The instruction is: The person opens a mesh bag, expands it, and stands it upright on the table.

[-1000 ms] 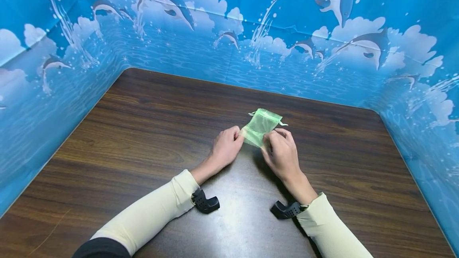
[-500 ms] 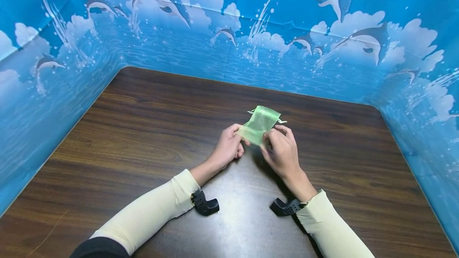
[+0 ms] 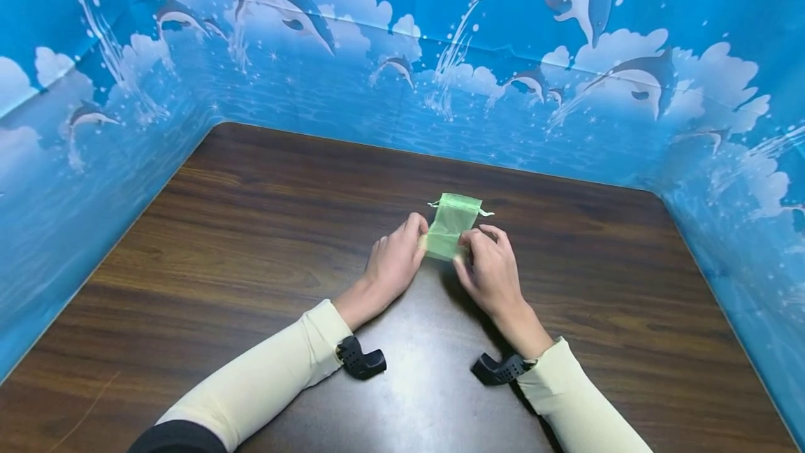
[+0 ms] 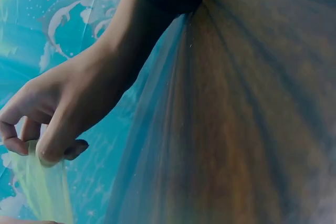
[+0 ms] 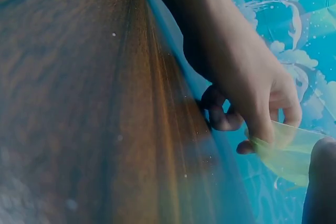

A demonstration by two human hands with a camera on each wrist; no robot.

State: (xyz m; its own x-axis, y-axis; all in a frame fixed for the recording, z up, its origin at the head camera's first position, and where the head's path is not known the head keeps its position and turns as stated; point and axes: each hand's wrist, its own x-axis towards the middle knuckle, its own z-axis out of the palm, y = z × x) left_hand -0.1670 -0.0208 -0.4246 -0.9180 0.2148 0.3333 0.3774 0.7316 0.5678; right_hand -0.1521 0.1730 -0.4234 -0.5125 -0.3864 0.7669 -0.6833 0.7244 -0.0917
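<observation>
A small, sheer green drawstring pouch [image 3: 451, 224] spans the gap between my two hands, its gathered mouth and white cord ends facing away from me. My left hand [image 3: 396, 257] pinches its near left corner between thumb and fingers. At the near right corner, my right hand [image 3: 493, 268] pinches the cloth the same way. In the left wrist view the pouch [image 4: 44, 187] hangs from the thumb and fingertips. The right wrist view shows the pouch [image 5: 286, 153] stretched thin from the right thumb towards the left hand at the frame's edge.
A dark wood-grain table [image 3: 251, 229] lies under both hands. Blue cloth printed with dolphins [image 3: 402, 110] walls its back and sides. Black wrist mounts [image 3: 361, 358] sit on both wrists over cream sleeves [image 3: 264, 369].
The left fingers have shifted their grip on the pouch's left corner, and the pouch now sits straighter and slightly nearer and further left. The right hand keeps its pinch.
</observation>
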